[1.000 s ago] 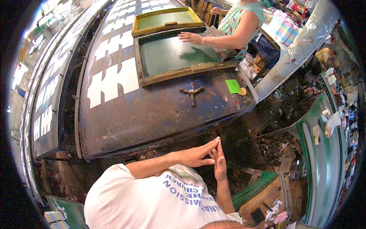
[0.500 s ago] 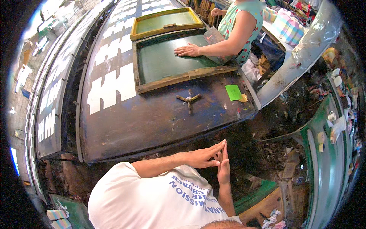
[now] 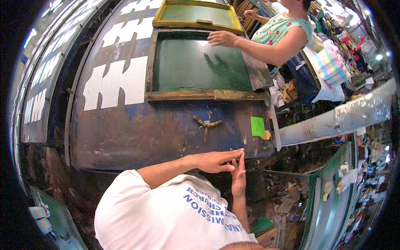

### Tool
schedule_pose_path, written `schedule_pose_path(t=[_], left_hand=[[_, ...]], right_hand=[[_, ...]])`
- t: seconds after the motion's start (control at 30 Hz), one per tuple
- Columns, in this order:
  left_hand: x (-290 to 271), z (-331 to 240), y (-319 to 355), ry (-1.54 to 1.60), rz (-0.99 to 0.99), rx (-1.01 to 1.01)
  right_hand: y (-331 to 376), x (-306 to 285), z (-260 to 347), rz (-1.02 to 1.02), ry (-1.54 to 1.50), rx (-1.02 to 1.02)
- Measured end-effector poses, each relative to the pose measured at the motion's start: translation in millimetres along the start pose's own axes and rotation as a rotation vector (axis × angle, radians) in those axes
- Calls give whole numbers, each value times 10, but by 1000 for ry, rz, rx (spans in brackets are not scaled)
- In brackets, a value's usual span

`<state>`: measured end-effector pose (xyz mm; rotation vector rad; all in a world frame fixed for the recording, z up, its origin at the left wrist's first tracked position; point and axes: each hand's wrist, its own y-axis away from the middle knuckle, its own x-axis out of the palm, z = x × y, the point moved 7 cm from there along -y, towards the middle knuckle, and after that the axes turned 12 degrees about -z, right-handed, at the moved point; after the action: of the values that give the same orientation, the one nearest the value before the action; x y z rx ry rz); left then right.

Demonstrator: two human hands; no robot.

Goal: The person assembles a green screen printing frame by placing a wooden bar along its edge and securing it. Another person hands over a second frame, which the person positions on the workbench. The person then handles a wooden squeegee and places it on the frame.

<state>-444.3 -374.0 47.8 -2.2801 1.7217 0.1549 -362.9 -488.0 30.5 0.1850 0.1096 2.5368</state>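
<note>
My left hand (image 3: 214, 162) and my right hand (image 3: 238, 180) meet in front of my white shirt, just off the near edge of the dark table (image 3: 166, 146). Fingers of both are stretched out, their tips touching, and I see nothing held. Beyond them on the table lies a brown, three-armed, stick-like thing (image 3: 206, 123). To its right are a bright green paper square (image 3: 257, 126) and a small yellowish scrap (image 3: 266, 135). Farther back sits a wooden-framed dark green screen (image 3: 183, 96). A co-worker's hand (image 3: 223, 38) hovers above it.
Behind the dark screen lies a yellow-framed screen (image 3: 196, 31). White cut pieces (image 3: 133, 83) lie in rows at the left, with another long table (image 3: 35, 131) beyond. The co-worker (image 3: 287, 39) stands at the far right, near a whitish pipe-like beam (image 3: 333, 118). Scraps litter the lower right.
The co-worker's hand has lifted off the dark green screen, leaving a hand-shaped dark patch there. My view has shifted; my hands stay fingertip to fingertip.
</note>
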Motion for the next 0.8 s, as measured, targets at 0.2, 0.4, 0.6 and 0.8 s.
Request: schedule_pose_path(t=[0.2, 0.4, 0.6, 0.8], left_hand=[[-570, 253, 18, 33, -18, -60], [-718, 474, -11, 56, -19, -96], [-795, 561, -72, -18, -70, -31], [-914, 542, -54, -23, -75, -97]], right_hand=[[-323, 329, -99, 98, 116, 18], [-556, 442, -169, 126, 82, 66], [-726, 492, -162, 155, 65, 90], [-869, 551, -159, 199, 102, 69]])
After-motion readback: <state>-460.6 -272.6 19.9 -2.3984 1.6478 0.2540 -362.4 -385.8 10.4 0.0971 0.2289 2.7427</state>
